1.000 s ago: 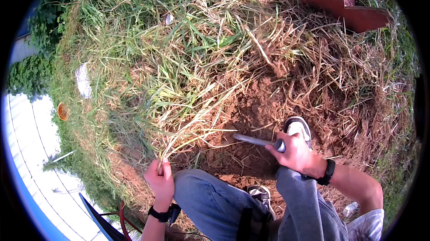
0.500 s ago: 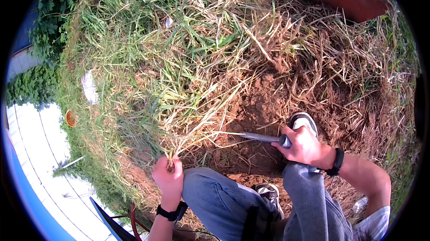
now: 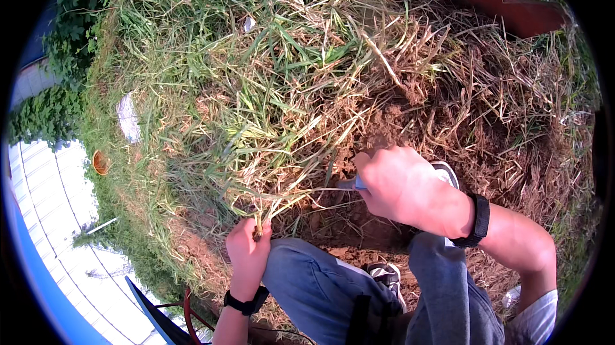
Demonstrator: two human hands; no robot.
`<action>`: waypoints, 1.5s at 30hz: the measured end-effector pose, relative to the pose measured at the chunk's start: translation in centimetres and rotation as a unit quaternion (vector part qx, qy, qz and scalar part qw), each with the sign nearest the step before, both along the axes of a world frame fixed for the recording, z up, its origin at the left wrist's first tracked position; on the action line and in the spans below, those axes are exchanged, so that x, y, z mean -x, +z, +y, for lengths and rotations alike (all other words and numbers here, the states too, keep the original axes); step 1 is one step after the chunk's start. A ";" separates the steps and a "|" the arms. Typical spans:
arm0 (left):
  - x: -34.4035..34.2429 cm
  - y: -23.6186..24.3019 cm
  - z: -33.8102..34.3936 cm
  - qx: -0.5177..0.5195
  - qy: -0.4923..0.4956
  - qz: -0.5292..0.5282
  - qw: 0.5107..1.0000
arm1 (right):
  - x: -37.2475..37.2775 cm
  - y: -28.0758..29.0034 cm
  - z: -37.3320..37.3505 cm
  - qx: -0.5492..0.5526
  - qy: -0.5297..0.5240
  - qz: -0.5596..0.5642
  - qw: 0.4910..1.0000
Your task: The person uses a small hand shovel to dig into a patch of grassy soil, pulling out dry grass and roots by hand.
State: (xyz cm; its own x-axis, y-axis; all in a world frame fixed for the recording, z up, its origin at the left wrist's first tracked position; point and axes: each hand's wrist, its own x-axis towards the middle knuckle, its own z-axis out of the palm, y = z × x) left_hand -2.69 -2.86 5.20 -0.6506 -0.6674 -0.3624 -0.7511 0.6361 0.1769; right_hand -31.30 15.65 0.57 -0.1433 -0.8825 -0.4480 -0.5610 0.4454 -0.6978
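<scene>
My left hand [image 3: 248, 246] is closed on a bunch of grass [image 3: 259, 220] in front of my left knee, with its pale blades fanning out upward over the ground. My right hand [image 3: 407, 188] is wrapped around a grey metal hand tool [image 3: 348, 184], which points left, low over the loosened reddish soil [image 3: 346, 226]. The tool is mostly hidden behind my fingers, and whether its tip touches the soil I cannot tell. My right shoe [image 3: 446, 172] is partly covered by that hand.
A rust-red metal piece [image 3: 532, 15] lies at the top right. Cut straw and grass [image 3: 301, 63] cover the ground ahead. At the left are leafy plants [image 3: 57, 111], a white sheet [image 3: 48, 210], an orange round object [image 3: 100, 162] and a pale flat object [image 3: 128, 117].
My right hand and the tool have moved up and leftward, away from my right knee toward the grass bunch. My left hand has shifted slightly up and right, still holding the grass.
</scene>
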 end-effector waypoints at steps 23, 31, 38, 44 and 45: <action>-0.1 0.2 1.2 -0.151 0.182 0.104 0.966 | 3.9 0.3 13.3 0.064 -0.140 -0.043 0.987; 0.1 -1.0 1.2 -0.185 0.216 0.142 0.948 | -0.2 -4.2 9.8 0.018 -0.118 -0.030 0.992; 0.7 -1.5 0.5 -0.173 0.226 0.171 0.943 | -0.2 -5.9 6.6 0.024 -0.133 -0.068 0.989; -1.1 -3.0 0.2 -0.092 0.185 0.171 0.963 | -2.8 -7.8 9.6 0.007 -0.201 -0.072 0.977; -0.8 -3.1 0.4 -0.094 0.194 0.175 0.961 | -3.3 -8.1 10.0 0.016 -0.214 -0.070 0.974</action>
State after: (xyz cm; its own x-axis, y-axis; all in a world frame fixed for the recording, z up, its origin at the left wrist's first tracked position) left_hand -1.90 -2.45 2.11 -0.4697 -0.8286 -0.3046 -0.7993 0.2525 0.5454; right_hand -28.04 25.61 -7.55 -0.4405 -0.7691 -0.4631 -0.2276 0.5947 -0.7711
